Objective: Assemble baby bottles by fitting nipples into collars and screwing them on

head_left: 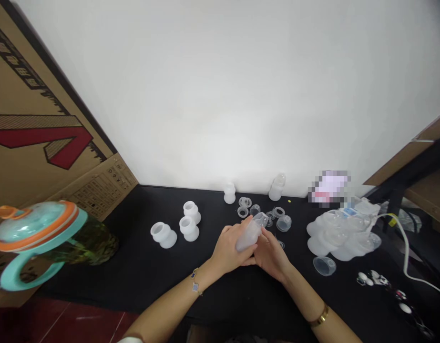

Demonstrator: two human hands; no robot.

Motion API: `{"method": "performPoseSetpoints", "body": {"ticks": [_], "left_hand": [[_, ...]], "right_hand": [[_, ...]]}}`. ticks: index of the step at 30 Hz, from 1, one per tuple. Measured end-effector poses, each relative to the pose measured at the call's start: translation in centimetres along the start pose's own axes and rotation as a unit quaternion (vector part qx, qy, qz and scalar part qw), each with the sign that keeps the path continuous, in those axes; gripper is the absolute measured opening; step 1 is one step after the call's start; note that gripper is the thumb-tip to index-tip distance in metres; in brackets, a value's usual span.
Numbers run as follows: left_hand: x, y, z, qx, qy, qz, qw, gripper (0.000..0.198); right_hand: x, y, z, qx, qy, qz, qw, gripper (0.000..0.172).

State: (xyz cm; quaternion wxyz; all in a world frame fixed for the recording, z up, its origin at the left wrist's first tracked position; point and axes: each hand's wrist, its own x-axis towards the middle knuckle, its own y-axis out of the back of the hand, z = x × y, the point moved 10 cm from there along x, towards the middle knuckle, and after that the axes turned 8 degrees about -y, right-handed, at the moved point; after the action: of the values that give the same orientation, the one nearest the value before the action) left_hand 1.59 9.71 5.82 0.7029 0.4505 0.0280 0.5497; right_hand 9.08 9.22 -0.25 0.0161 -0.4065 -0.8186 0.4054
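Observation:
A frosted baby bottle (pixel 249 236), tilted, with a clear cap (pixel 261 218) at its upper end, is between my hands. My left hand (pixel 231 247) is closed around the bottle's body. From the right side, my right hand (pixel 271 255) has its fingers against the bottle near the cap; part of its grip is hidden. Just beyond the hands lie several clear rings (pixel 243 211) and small clear caps (pixel 284 223). Two bottles stand by the wall, a short white bottle (pixel 230 193) and a taller capped bottle (pixel 277 187).
Three open white bottle bodies (pixel 164 235) stand on the black table (pixel 134 281) at left. A large teal-lidded jug (pixel 41 228) is nearer me, beside a cardboard box (pixel 34 119). At right are a cluster of bottles (pixel 339 236), a clear cover (pixel 324 266) and a white cable (pixel 406 252).

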Motion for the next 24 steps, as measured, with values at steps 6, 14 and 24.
{"method": "performPoseSetpoints", "body": {"ticks": [6,14,24], "left_hand": [[0.0,-0.18,0.32,-0.015,-0.016,0.0,1.0,0.069],[0.05,-0.26,0.39,-0.006,-0.037,0.002,0.999,0.067],[0.02,-0.35,0.59,0.008,-0.048,-0.001,0.999,0.066]], "right_hand": [[-0.2,-0.52,0.17,0.032,-0.006,-0.009,0.999,0.054],[-0.12,-0.18,0.17,0.053,0.018,0.001,0.998,0.047],[-0.02,-0.12,0.26,0.08,0.015,-0.031,0.996,0.041]]}}
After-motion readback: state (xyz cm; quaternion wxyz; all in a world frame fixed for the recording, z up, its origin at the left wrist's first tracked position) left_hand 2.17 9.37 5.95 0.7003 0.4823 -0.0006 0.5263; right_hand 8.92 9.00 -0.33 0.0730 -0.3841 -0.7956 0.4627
